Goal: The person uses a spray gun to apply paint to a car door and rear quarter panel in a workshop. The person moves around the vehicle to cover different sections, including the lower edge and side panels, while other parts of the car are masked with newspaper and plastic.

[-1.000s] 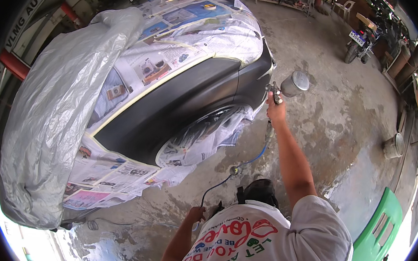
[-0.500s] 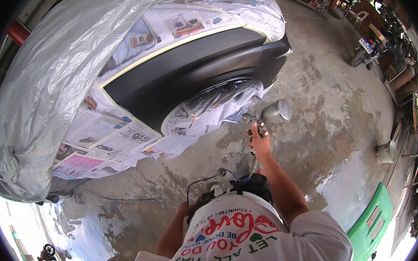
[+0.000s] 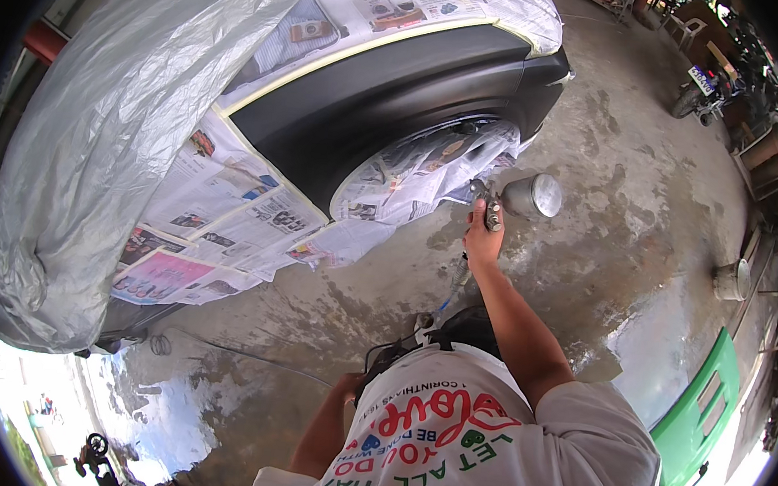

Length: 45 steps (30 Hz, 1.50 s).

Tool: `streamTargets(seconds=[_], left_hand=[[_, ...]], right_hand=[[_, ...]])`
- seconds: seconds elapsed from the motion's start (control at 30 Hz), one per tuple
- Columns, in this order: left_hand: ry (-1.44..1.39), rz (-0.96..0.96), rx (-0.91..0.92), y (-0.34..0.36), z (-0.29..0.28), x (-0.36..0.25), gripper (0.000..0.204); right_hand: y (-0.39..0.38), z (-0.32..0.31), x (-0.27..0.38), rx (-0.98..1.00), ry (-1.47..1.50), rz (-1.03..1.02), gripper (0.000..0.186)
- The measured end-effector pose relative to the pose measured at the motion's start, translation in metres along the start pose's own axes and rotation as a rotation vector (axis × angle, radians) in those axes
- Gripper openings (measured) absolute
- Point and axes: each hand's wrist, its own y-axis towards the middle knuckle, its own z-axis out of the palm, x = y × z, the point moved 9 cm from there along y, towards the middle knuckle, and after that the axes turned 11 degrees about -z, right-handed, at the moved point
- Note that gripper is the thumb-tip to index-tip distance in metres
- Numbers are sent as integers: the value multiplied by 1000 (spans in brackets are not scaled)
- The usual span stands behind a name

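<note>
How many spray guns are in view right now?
1: the spray gun in the right hand, its metal cup out to the right. Others may be hidden behind the partly covered car.

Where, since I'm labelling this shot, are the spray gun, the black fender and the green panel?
Spray gun (image 3: pixel 518 199): head view, on the side of its metal cup.
Black fender (image 3: pixel 364 100): head view, middle of its dark surface.
Green panel (image 3: pixel 684 442): head view, on its face below the openings.
</note>
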Motion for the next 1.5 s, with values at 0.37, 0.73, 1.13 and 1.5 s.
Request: streamTargets(seconds=[0.37,0.73,1.13,1.5], left_hand=[[59,-185,113,-9,-5,-28,45],[461,-164,455,-19,-59,-241,52],[319,873,1322,-215,14,-740,24],[68,807,1494,-185,39,-778,27]], right_hand=[[-64,73,39,478,122,67,34],[-35,-90,-6,231,-50,296,62],[105,-213,9,213,-84,310,51],[174,-274,15,470,-135,254,56]])
